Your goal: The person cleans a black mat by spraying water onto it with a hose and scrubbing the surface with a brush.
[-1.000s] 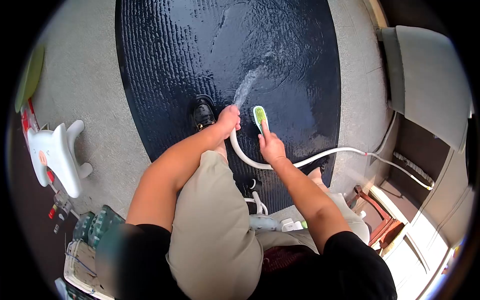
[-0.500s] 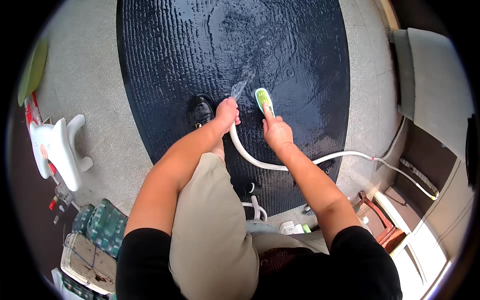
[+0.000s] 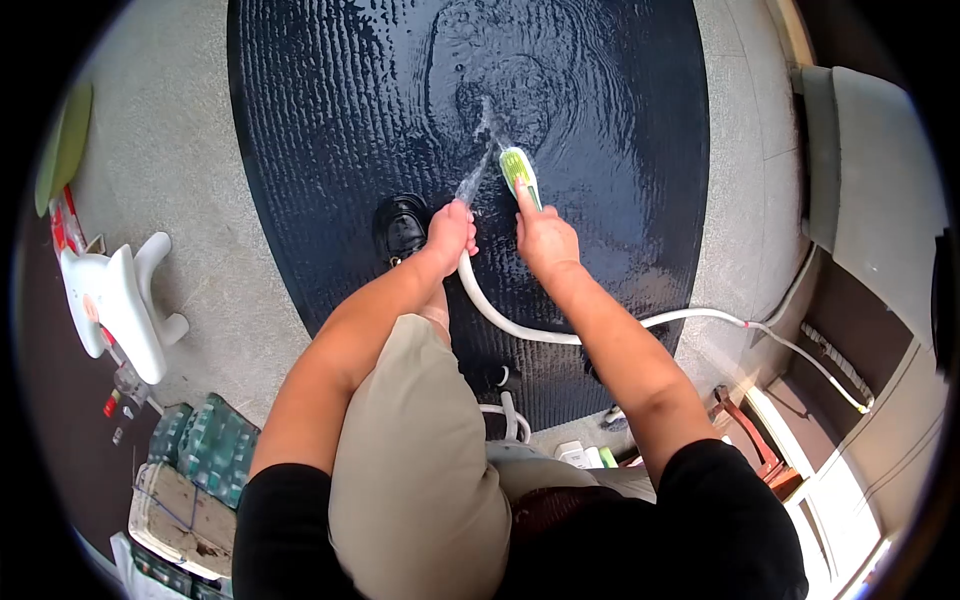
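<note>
My left hand (image 3: 452, 236) is closed around the end of a white hose (image 3: 495, 318), and water (image 3: 474, 180) streams forward from it. A green and white scrub brush (image 3: 517, 168) is in my right hand (image 3: 547, 240), with one finger stretched along its back. The brush head is at the edge of the water stream, above the dark mat; whether it touches the mat I cannot tell. Beneath both hands lies a wet black ribbed mat (image 3: 330, 120), with rippling water spread over its far part.
A black shoe (image 3: 402, 226) stands on the mat beside my left hand. To the left are a white stool (image 3: 115, 295) and a crate (image 3: 178, 515). The hose runs right across the floor (image 3: 730, 250) toward a grey panel (image 3: 880, 170). White bottles (image 3: 572, 454) stand near my legs.
The brush has moved forward and slightly left, and its head now meets the water stream. My left hand has stayed nearly in place, with the water still flowing.
</note>
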`<move>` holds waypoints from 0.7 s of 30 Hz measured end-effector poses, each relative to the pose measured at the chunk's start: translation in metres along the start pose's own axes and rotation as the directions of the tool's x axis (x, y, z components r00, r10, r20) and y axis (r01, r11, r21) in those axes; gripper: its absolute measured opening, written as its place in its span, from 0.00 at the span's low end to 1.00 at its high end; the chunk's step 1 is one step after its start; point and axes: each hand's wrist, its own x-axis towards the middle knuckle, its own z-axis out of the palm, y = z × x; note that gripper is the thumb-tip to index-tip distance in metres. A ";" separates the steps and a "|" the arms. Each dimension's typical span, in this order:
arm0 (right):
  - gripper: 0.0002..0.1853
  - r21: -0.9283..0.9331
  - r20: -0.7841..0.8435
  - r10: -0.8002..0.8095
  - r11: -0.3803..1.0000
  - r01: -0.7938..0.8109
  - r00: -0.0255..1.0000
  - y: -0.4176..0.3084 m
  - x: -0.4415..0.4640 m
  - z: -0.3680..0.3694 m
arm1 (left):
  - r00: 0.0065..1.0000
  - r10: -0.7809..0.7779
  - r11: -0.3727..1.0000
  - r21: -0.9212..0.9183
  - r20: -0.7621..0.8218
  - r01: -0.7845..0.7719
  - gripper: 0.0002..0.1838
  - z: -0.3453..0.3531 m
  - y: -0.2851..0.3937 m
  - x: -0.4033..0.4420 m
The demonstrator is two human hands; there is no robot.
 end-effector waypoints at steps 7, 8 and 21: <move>0.29 -0.061 -0.038 -0.025 0.998 0.023 0.999 -0.008 0.039 -0.016 | 0.996 0.061 0.996 0.065 -0.060 -0.057 0.16 0.007 -0.005 0.000; 0.28 -0.062 -0.047 -0.022 0.998 0.019 0.999 -0.018 0.063 -0.034 | 0.995 0.070 0.996 0.068 -0.072 -0.065 0.16 0.005 -0.004 0.001; 0.33 0.028 -0.018 -0.177 0.984 0.177 0.984 0.003 -0.011 0.019 | 0.996 0.078 0.997 0.010 -0.037 -0.078 0.16 0.003 -0.002 0.001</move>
